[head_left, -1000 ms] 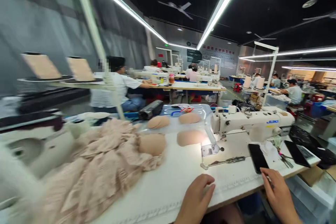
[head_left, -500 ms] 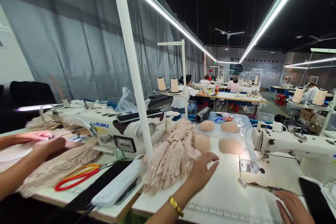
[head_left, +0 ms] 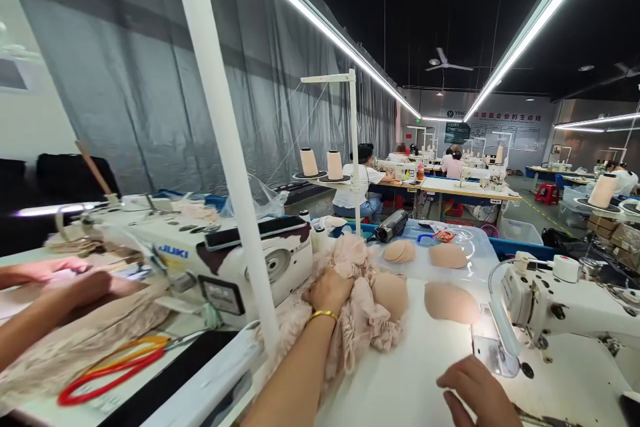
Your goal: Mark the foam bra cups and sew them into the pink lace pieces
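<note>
My left hand point(head_left: 327, 290), with a gold bracelet at the wrist, reaches into a heap of gathered beige lace garments point(head_left: 357, 320). Its fingers are buried in the lace, so their grip does not show. Low on the right, my right hand point(head_left: 477, 390) is over the white sewing table point(head_left: 405, 380), fingers loosely bent and apart, holding nothing. Beyond it stands a white sewing machine point(head_left: 560, 307) with its lamp lit over the needle plate. Beige oval pads lie near the heap: one pad point(head_left: 451, 301) by the machine and another pad point(head_left: 390, 293) against the lace.
On the left, a co-worker's hands point(head_left: 75, 280) work at a JUKI machine point(head_left: 240, 253). Red-and-orange-handled scissors point(head_left: 115, 370) lie on that table. A white pole point(head_left: 225, 120) rises between the tables. Farther back are a pad stack point(head_left: 399, 251), another pad point(head_left: 448, 255) and thread cones point(head_left: 334, 165).
My left hand has moved forward and left into the lace heap, which is now rumpled. My right hand has shifted left, away from the machine bed's front edge. The view has turned slightly.
</note>
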Tool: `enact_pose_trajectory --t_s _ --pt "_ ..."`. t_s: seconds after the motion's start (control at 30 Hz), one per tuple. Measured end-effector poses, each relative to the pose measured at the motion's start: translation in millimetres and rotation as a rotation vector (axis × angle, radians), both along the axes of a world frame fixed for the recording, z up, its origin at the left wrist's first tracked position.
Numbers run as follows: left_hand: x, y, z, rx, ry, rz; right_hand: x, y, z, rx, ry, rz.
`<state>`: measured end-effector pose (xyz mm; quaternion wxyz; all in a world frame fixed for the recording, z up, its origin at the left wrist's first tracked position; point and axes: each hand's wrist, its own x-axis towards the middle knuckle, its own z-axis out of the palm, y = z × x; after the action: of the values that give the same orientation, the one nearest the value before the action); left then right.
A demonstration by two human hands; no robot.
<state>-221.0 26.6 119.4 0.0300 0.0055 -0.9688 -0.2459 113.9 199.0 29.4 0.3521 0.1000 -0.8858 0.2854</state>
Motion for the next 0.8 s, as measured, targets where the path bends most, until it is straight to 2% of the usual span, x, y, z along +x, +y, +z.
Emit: enact_pose_trajectory --t_s 0.03,0.07,0.17,0.27,0.33,0.4,0.53,0.67,0.8 --pt "1.1 -0.2 -4.3 0.004 0.019 -0.001 -16.7 -7.0 18.7 0.001 -0.027 0.086" --pt "2.4 -0.2 -7.6 0.008 0.048 -0.002 -35.7 -14.3 36.5 -0.022 -0.025 0.111" --pt "6.7 0.1 -12.7 0.019 0.167 -0.001 -106.5 -35.4 75.7 -0.089 -0.01 0.099" --pt "10.6 -0.5 -14.5 0.038 0.244 -0.042 -186.1 -48.6 89.6 -0.122 -0.028 0.037" --pt "11.6 -1.4 -14.9 0.057 0.236 -0.077 -232.2 -51.5 89.6 -0.13 -0.031 -0.003" --pt "11.4 -2.0 -14.7 0.073 0.209 -0.101 -266.3 -51.1 86.4 -0.139 -0.036 -0.045" --pt "11.3 -0.6 -14.8 0.103 0.178 -0.136 -297.6 -46.2 78.0 -0.173 -0.047 -0.112" --pt "19.6 3.8 -18.3 0.149 0.176 -0.153 -300.5 -38.5 72.9 -0.204 -0.099 -0.083" --pt "28.0 10.2 -23.0 0.205 0.205 -0.163 -299.4 -28.5 70.4 -0.263 -0.203 0.013"
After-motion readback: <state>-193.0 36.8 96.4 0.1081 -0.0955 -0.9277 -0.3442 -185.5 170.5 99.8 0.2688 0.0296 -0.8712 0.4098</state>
